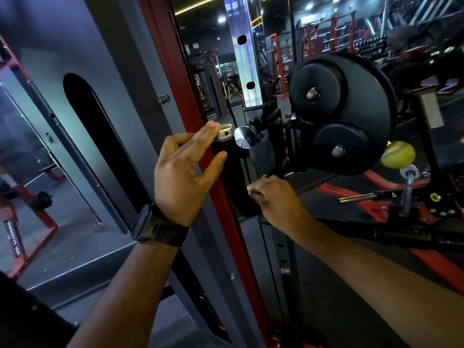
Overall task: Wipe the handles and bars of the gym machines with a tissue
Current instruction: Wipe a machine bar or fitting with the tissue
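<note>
An upright black handle (232, 177) with a chrome end cap (224, 130) stands beside the machine's red upright (180, 84). My left hand (185, 177), with a black watch on the wrist, is at the handle's top; its straight fingers reach the cap and the thumb touches the black grip. My right hand (276, 199) is curled round the lower end of the same handle, fingers tucked under. No tissue shows in either hand; it may be hidden inside the right fist.
Two black round pulley covers (326, 96) sit just right of the handle, with a yellow ball stop (398, 154) beyond them. A grey slotted panel (100, 71) fills the left. A chrome post (244, 59) rises behind. Red frames and racks crowd the far floor.
</note>
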